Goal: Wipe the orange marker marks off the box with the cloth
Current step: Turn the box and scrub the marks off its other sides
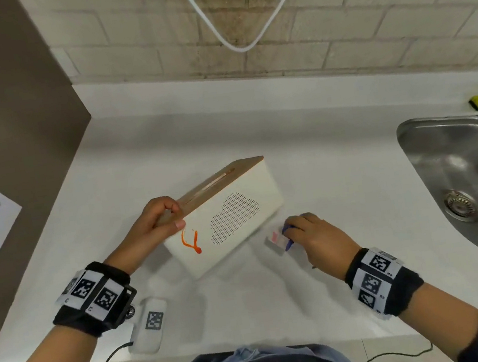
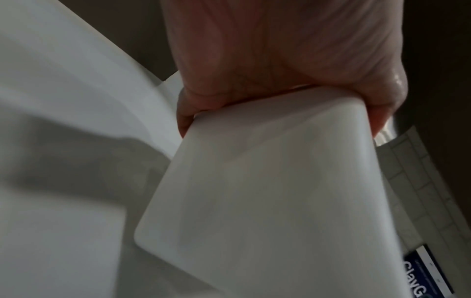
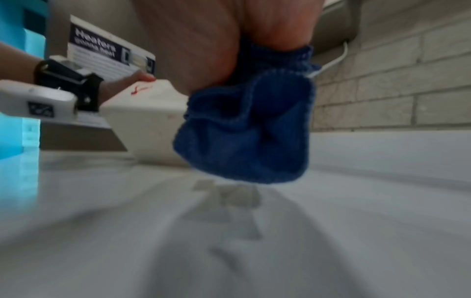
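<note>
The box (image 1: pixel 230 212) stood tilted on the white counter (image 1: pixel 337 167), its wooden top facing far-left, and the orange marks (image 1: pixel 191 241) sat on its near-left face. The left hand (image 1: pixel 153 223) gripped its upper left corner, thumb on the marked face. Just right of the box, the right hand (image 1: pixel 316 236) clutched the blue cloth (image 3: pixel 244 129), seemingly just above the counter. A steel sink (image 1: pixel 471 179) lay far right.
</note>
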Demonstrator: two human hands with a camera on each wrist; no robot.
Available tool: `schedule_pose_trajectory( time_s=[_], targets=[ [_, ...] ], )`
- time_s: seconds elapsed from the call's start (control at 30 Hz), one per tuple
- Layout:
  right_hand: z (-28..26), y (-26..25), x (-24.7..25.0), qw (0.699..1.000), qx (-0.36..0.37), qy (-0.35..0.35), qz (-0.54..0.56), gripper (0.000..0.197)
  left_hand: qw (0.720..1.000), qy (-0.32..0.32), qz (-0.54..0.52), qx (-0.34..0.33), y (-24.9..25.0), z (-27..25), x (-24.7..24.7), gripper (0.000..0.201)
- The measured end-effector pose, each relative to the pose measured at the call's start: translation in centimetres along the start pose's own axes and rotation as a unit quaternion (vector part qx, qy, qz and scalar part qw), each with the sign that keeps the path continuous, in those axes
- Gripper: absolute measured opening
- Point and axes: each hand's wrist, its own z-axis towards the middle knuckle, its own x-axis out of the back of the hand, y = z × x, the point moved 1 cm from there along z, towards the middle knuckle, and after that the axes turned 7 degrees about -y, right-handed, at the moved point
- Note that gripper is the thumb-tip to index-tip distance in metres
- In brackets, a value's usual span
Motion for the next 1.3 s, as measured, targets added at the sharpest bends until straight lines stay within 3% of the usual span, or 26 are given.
schedule_pose_trajectory(
  time_s=[0.07, 0.13, 0.2, 0.33, 0.47, 0.73, 0.87, 1.03, 1.17, 1.23, 1.3],
  targets=[
    [-1.0, -0.1, 0.5, 1.0, -0.015, -0.015, 0.021, 0.062, 1.0, 0.005, -0.005, 0.012, 0.0, 0.3, 0.5, 0.042],
    [-0.3, -1.5, 2.2, 0.999, -0.02, 0.033, 0.037, 0.058, 1.0, 0.0, -0.016, 0.025, -0.3, 0.5, 0.7, 0.039],
    [1.7, -4.5, 4.5, 0.996, 0.024, 0.079, 0.038, 0.05, 0.999, 0.0, -0.03, 0.043, -0.5, 0.7, 0.9, 0.037],
    [6.1, -10.2, 5.6, 0.983, 0.123, 0.022, 0.131, 0.044, 0.998, -0.005, -0.037, 0.05, -0.6, 0.8, 1.3, 0.048],
    [9.6, -12.4, 3.2, 0.977, 0.197, 0.001, 0.078, 0.051, 0.997, -0.039, -0.031, 0.062, -0.6, 0.5, 1.4, 0.044],
    [11.0, -12.9, 1.6, 0.978, 0.153, 0.05, 0.133, 0.05, 0.996, -0.031, -0.041, 0.073, -0.3, 0.9, 1.5, 0.038],
    [11.0, -12.9, 1.6, 0.98, 0.158, 0.018, 0.117, 0.037, 0.996, -0.024, -0.045, 0.075, -0.7, 1.2, 1.7, 0.028],
    [9.5, -12.3, 0.7, 0.976, 0.175, 0.009, 0.132, 0.037, 0.995, -0.021, -0.052, 0.08, -0.7, 1.5, 1.7, 0.025],
    [7.7, -11.6, 0.9, 0.974, 0.171, -0.064, 0.133, 0.032, 0.995, -0.032, -0.039, 0.081, -0.7, 1.6, 1.9, 0.016],
    [6.7, -10.7, 0.8, 0.97, 0.151, -0.135, 0.131, 0.039, 0.995, -0.032, -0.041, 0.083, -0.8, 1.5, 2.0, 0.019],
    [5.8, -10.4, 1.1, 0.967, 0.138, -0.153, 0.148, 0.042, 0.995, -0.023, -0.049, 0.085, -0.9, 1.5, 2.0, 0.028]
  ],
)
